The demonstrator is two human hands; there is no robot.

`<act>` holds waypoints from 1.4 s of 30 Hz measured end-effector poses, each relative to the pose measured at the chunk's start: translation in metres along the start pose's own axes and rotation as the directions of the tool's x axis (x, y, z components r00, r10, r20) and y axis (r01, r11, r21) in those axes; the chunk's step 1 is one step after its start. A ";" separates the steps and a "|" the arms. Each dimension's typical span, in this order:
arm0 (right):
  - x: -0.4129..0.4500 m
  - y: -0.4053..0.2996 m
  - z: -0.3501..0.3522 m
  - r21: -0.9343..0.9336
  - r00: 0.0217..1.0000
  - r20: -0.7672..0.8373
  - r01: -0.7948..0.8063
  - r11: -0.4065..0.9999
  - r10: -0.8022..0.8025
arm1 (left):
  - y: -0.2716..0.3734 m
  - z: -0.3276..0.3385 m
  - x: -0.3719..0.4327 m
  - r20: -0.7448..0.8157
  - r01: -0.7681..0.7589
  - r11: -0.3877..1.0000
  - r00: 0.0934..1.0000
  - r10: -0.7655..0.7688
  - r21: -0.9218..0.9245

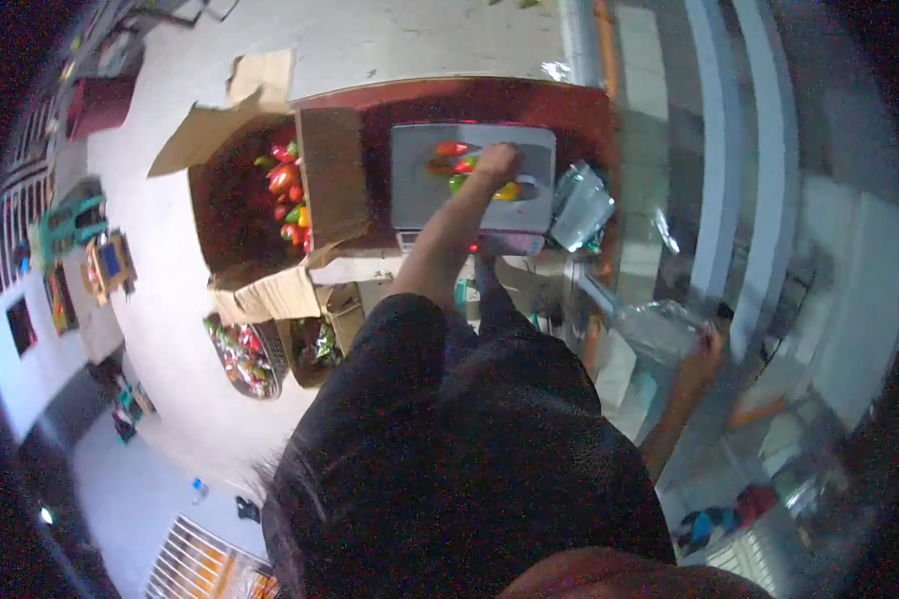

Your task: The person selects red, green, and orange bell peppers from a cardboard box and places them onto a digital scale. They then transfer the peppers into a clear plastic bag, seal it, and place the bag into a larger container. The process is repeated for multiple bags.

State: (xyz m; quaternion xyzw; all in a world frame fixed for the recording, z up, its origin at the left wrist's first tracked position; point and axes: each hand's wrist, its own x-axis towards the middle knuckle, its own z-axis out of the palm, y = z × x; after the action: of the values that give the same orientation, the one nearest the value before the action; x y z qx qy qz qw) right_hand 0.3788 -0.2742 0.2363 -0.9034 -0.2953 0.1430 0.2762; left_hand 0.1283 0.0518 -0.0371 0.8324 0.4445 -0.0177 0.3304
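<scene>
My left hand (500,163) is over the grey platform of a digital weighing scale (419,206). It is beside or touching several small peppers, among them a red pepper (451,149) and a yellow pepper (506,193). Its fingers are turned away, so I cannot tell whether they grip one. Out to the right, my right hand (708,346) holds a clear plastic bag (661,328) by one end. A stack of clear plastic bags (583,208) lies just right of the scale.
An open cardboard box (333,168) with red, green and yellow peppers stands left of the scale. Below it are a basket of bagged peppers (249,359) and a smaller cardboard box (348,318). A dark red table (449,101) carries the scale. Pale rails (712,150) run along the right.
</scene>
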 end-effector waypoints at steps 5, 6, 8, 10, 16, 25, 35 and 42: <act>0.004 -0.005 0.007 0.076 0.970 0.024 0.239 0.968 -0.241 | -0.006 0.000 0.013 -0.016 0.049 0.992 0.999 -0.051 -0.117; 0.004 -0.006 0.008 0.072 0.980 0.022 0.194 0.978 -0.196 | -0.011 0.005 0.018 -0.042 0.035 0.992 0.998 -0.041 -0.120; 0.009 -0.012 0.010 0.091 0.980 0.039 0.189 0.978 -0.194 | -0.019 0.015 0.020 -0.097 0.020 0.990 0.995 -0.034 -0.138; 0.009 -0.018 0.011 0.149 0.966 0.049 0.243 0.958 -0.253 | -0.008 0.007 0.016 -0.200 0.029 0.958 0.976 -0.089 -0.286; 0.009 -0.072 0.018 0.072 0.980 0.134 0.139 0.988 -0.148 | -0.010 -0.019 -0.002 -0.272 -0.004 0.758 0.934 -0.230 -0.653; 0.014 -0.098 0.042 0.265 0.932 0.273 0.165 0.950 -0.238 | -0.029 -0.045 -0.083 -0.202 -0.182 0.142 0.969 -0.141 -0.973; 0.040 -0.104 0.068 0.257 0.883 0.328 0.260 0.931 -0.337 | -0.173 0.103 -0.457 0.329 0.285 -0.208 0.493 -0.806 -0.936; 0.026 -0.125 0.063 0.201 0.855 0.316 0.362 0.910 -0.411 | -0.233 0.184 -0.472 0.206 0.273 -0.171 0.103 -0.973 -0.947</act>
State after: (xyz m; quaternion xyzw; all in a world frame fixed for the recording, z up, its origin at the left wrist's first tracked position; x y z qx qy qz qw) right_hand 0.3159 -0.1476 0.2561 -0.7644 -0.5051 0.2632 0.3022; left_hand -0.2837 -0.3063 -0.1528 0.0359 0.8420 0.3138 0.4373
